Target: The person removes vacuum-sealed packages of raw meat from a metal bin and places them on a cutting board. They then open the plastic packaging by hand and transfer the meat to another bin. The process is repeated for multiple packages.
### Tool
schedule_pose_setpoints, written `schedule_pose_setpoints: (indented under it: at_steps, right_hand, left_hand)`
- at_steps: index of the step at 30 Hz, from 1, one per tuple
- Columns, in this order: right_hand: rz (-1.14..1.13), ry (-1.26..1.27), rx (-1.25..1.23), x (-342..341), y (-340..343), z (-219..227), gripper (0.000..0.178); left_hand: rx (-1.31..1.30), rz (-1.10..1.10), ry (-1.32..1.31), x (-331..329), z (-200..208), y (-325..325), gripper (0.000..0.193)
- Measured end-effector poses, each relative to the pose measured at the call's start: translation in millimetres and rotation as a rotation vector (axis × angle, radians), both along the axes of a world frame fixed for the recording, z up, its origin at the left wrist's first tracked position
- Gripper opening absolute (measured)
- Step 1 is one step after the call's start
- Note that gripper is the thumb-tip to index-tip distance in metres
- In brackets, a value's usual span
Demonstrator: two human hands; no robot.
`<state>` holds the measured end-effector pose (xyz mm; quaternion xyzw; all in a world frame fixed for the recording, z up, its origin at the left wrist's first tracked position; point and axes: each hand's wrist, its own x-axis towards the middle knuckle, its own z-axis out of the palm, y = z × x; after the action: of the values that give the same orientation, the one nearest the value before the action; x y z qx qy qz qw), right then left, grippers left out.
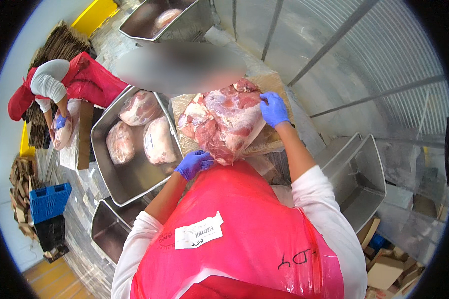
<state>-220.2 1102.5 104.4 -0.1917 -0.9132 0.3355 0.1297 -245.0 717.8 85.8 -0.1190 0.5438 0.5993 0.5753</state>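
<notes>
A large piece of raw meat point(224, 119), red with pale fat, lies on a flat, film-covered board point(270, 84) in front of me. My left hand point(193, 165), in a blue glove, is at the meat's near left edge with its fingers stretched along it. At the far right edge, my right hand point(274, 108), also gloved in blue, has its fingers curled against the meat. Part of the grip is hidden from this angle.
To the left stands a metal tub point(102, 149) with several bagged meat pieces point(159, 140). Beyond it a co-worker in a red apron point(92, 79) bends over a cardboard box point(85, 134). Another metal tub point(356, 184) is at right, beside a metal wall.
</notes>
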Motion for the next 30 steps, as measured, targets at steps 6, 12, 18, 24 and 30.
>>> schedule_pose_setpoints:
  at_steps: [6,12,18,24,30]
  right_hand:
    - [0.162,-0.128,-0.108,-39,11,-21,0.059]
    - [0.173,-0.337,-0.125,-40,12,8,0.084]
    - [0.208,-0.349,-0.121,-11,16,19,0.081]
    - [-0.092,-0.530,-0.151,6,-4,51,0.075]
    - [-0.180,-0.504,-0.151,-17,-13,4,0.059]
  left_hand:
    - [0.046,0.201,-0.058,18,1,0,0.014]
    - [0.115,0.370,-0.183,26,-15,2,0.028]
    - [0.086,0.291,0.005,13,-3,-11,0.031]
    - [-0.217,0.260,0.244,-16,1,-22,0.029]
    - [-0.359,0.326,0.326,-59,25,-1,0.026]
